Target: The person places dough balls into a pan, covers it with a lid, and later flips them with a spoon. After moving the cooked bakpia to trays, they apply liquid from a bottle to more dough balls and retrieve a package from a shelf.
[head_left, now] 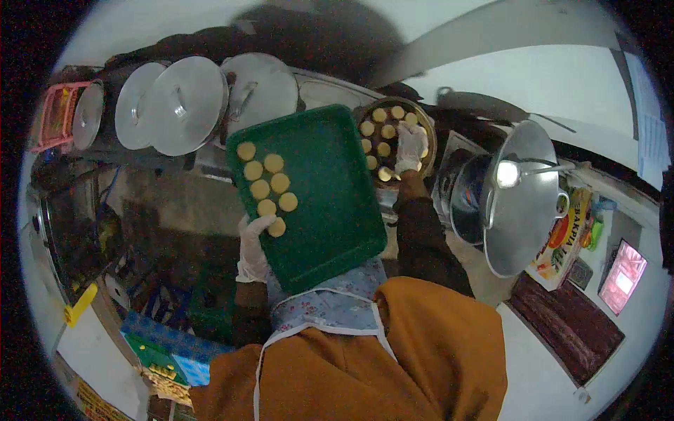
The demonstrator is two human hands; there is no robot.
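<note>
My left hand (254, 250), in a clear glove, grips the left edge of a green tray (326, 210), its thumb over the rim beside the lowest pastry. Several pale, flat round pastries (260, 189) lie in two rough rows on the tray's left side. My right hand (411, 146), also gloved, reaches down into a round dark pan (375, 142) to the right of the tray. Its fingers look drawn together, and what they hold, if anything, is hidden. More pale round pastries (387, 131) are spread over the pan around this hand.
Large metal lids (186, 105) stand in a row along the back left. A wide metal lid (526, 200) leans at the right, near a printed box (562, 242) and a phone (623, 276). At the lower left is another green tray (151, 354) with small pieces.
</note>
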